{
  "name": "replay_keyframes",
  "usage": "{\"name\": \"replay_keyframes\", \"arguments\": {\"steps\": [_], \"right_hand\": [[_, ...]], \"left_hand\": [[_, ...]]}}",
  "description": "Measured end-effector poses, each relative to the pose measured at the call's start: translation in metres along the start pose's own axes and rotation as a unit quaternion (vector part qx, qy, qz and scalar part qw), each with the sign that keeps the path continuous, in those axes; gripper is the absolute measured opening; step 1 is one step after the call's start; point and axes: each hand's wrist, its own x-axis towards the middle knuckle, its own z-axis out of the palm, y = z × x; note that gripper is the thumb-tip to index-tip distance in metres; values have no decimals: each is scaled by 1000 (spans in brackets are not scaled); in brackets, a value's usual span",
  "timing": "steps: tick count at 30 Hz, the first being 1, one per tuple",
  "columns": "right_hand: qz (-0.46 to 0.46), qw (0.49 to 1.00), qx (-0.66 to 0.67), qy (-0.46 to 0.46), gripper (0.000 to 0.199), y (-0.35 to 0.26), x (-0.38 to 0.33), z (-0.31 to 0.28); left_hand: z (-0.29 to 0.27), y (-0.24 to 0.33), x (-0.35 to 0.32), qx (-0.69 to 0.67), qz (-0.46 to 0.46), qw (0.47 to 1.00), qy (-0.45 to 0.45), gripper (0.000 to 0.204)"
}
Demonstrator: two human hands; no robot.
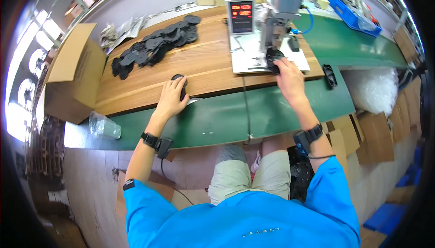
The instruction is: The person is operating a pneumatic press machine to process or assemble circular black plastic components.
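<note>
My right hand (290,79) reaches to the small press (275,32) and grips a black flat part (273,57) by its near edge. The part lies on the press's white base plate (247,60), right beneath the press head. On the front of the wooden board, my left hand (171,97) has its fingers closed over another black flat part (183,93), much of which they cover. Farther back on the board spreads a heap of similar black parts (154,44).
A display box (241,17) with red digits stands left of the press. An open carton (74,73) is at the left, near a clear plastic bag (104,126). At right are a black piece (330,76), a blue crate (351,14) and a stuffed translucent bag (374,91).
</note>
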Motion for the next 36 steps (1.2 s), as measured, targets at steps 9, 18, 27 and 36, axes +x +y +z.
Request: {"name": "replay_keyframes", "arguments": {"steps": [9,18,27,36], "right_hand": [[-19,999,19,29,25,5,3,10],[20,989,113,93,32,-17,-56,-56],[227,967,107,47,31,-15,-317,-96],[476,879,10,-13,22,65,-499,-32]], "left_hand": [[-7,33,-23,-12,66,998,-19,64],[-2,171,62,12,222,962,157,51],[68,234,156,14,224,963,147,57],[81,232,162,-57,236,957,158,58]]}}
